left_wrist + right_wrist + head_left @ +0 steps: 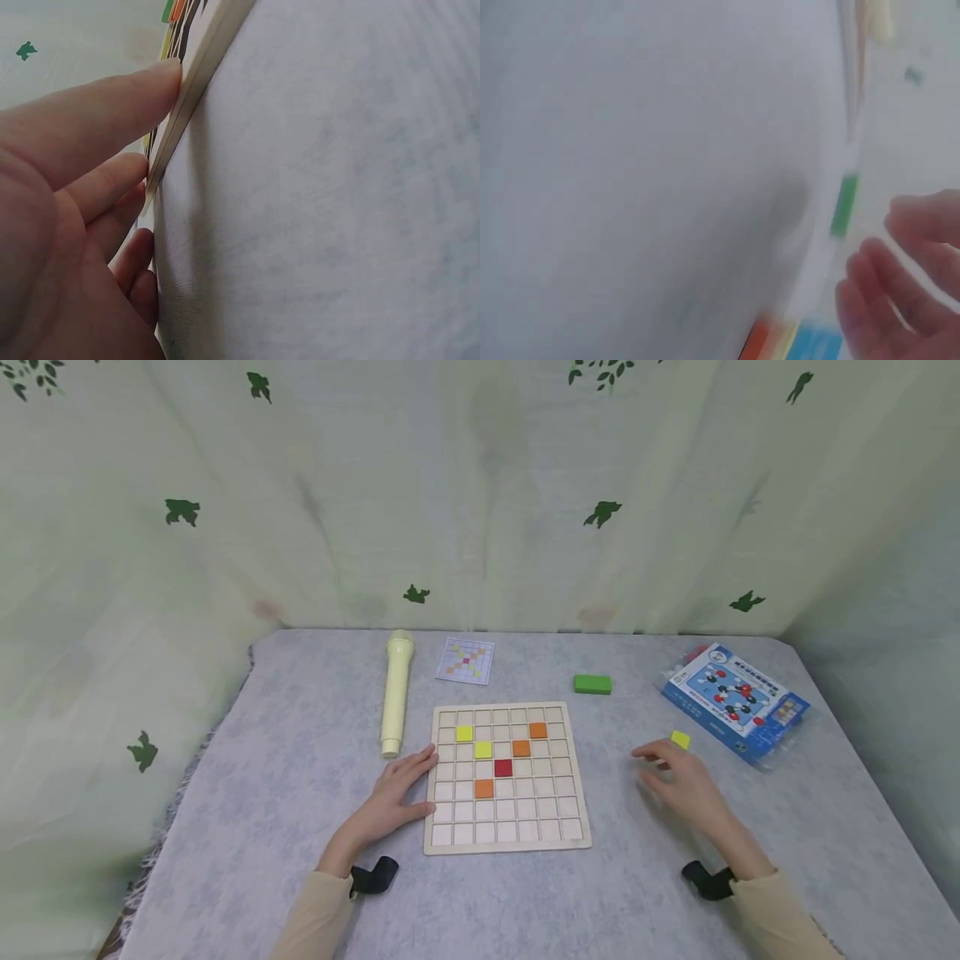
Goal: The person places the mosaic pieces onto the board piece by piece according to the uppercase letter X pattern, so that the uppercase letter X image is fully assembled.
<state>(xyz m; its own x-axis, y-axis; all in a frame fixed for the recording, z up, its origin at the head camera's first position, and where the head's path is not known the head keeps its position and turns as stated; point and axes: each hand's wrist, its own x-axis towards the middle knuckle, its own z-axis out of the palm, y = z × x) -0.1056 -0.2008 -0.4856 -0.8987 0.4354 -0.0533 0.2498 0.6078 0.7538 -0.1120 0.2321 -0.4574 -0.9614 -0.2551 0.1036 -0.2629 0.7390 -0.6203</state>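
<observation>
While the left hand point(393, 797) lay flat with fingers spread against the wooden grid board's point(506, 839) left edge, the right hand point(678, 785) hovered relaxed and empty near a yellow tile point(680, 740) on the grey worktop point(300, 760).

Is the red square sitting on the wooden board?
Yes, the red square lies in a cell near the middle of the wooden board, among the orange and yellow squares.
</observation>
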